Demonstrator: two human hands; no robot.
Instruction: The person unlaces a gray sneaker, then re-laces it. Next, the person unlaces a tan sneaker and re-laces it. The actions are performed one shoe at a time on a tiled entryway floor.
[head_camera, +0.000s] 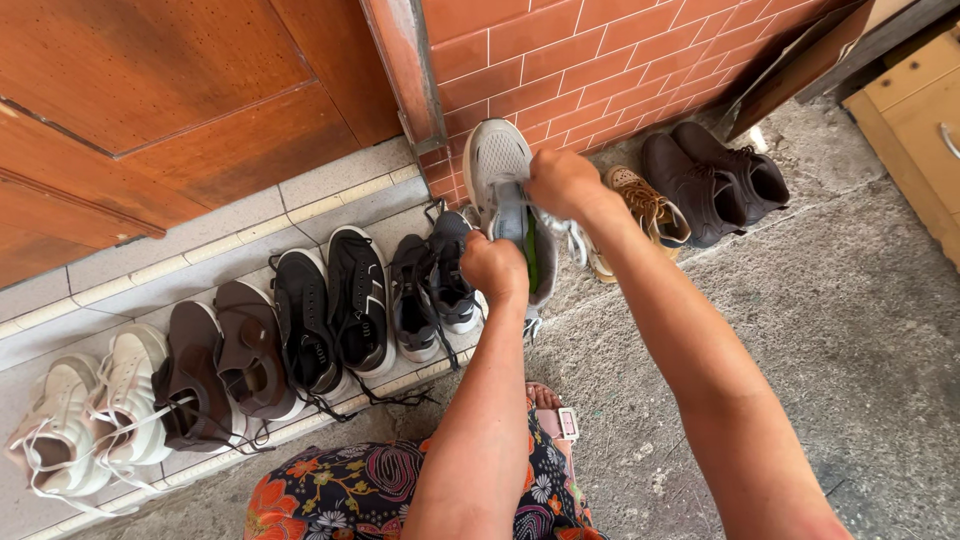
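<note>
A grey and white sneaker (497, 160) with a green inner lining is held up in front of me, toe pointing up toward the tiled wall. My left hand (494, 268) grips its heel end from below. My right hand (562, 182) grips its upper side near the opening. Just behind the held shoe lies a tan lace-up shoe (640, 203), and to its left a dark grey pair of sneakers (432, 285).
Shoes line the tiled step (200, 240): a white pair (90, 410), brown pair (220, 365), black pair with white stripes (335, 310). Dark brown boots (712, 182) stand by the red brick-tile wall (600, 60). A wooden door (150, 100) is left, a wooden cabinet (915, 110) right.
</note>
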